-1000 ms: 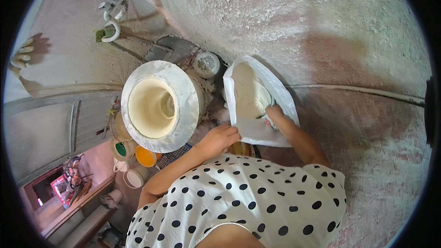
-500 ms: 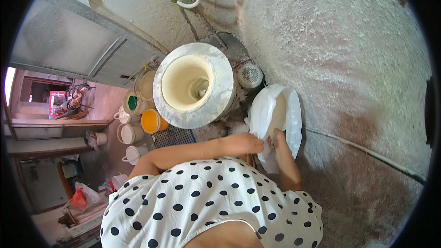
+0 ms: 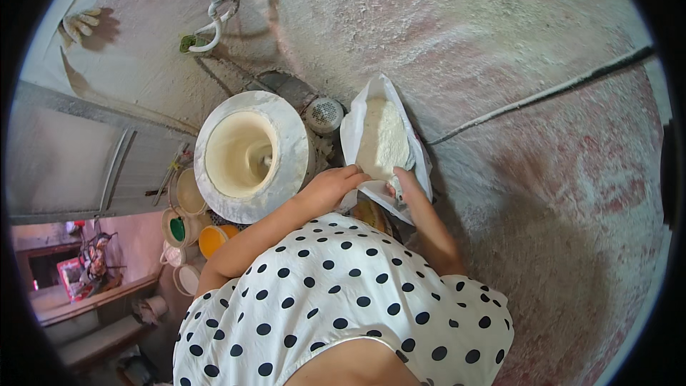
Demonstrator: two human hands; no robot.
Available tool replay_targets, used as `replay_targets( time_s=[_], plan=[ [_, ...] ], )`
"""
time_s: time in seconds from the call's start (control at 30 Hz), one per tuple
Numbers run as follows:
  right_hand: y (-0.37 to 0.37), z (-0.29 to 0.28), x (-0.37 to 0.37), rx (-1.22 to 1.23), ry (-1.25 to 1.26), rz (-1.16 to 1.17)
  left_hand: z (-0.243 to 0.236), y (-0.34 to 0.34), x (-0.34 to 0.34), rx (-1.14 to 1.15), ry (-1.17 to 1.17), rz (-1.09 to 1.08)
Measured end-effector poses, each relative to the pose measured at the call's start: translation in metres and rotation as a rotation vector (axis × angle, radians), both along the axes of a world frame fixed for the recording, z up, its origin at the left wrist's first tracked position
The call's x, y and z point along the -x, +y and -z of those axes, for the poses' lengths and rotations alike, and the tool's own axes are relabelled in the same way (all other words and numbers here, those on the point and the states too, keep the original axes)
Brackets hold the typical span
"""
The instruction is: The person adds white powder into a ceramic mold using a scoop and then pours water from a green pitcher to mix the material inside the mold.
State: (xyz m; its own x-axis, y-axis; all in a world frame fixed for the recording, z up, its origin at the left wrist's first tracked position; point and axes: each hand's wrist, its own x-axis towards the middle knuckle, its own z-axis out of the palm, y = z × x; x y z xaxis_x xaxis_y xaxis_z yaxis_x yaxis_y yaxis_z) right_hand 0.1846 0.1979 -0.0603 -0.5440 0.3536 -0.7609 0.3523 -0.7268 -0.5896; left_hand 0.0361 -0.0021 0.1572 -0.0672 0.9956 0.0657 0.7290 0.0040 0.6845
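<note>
A white bag point(image 3: 350, 125) stands wide-mouthed against the wall, with pale powder point(image 3: 389, 139) heaped inside. My left hand point(image 3: 338, 187) is closed on the bag's near left rim, pinching the folded edge. At the near right side of the mouth, my right hand point(image 3: 411, 191) reaches in with thumb up and fingers curled. A small pale piece shows between its thumb and fingers; whether that is a bag fold, powder or a tool cannot be told. Left of the bag stands a round drum point(image 3: 206, 189) with a broad grey rim and a cream, deep hollow.
A perforated motor cover point(image 3: 324, 115) sits between drum and bag. Several buckets, one with orange inside point(image 3: 212, 241), stand left of the drum. A pipe point(image 3: 500, 112) runs along the rough wall. Far left, a grey panel point(image 3: 64, 150) borders a doorway.
My view has turned, so drum and bag appear further left. The bag's mouth now faces me more openly and its powder shows. Both hands stay at its near rim.
</note>
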Motion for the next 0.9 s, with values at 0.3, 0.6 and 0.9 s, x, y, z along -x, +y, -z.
replay_targets(
  time_s=[0.3,0.6,0.9],
  plan=[
    [-0.031,-0.041,-0.017,-0.167,0.048,0.1,0.023,-0.003,0.04,0.029,0.617,-0.054],
    [-0.03,-0.09,-0.047,-0.028,-0.036,0.122,0.035,-0.014,0.055,-0.039,0.479,-0.155],
    [-0.043,-0.111,-0.066,-0.074,0.04,0.078,0.049,-0.019,0.052,-0.025,0.403,-0.182]
  ],
)
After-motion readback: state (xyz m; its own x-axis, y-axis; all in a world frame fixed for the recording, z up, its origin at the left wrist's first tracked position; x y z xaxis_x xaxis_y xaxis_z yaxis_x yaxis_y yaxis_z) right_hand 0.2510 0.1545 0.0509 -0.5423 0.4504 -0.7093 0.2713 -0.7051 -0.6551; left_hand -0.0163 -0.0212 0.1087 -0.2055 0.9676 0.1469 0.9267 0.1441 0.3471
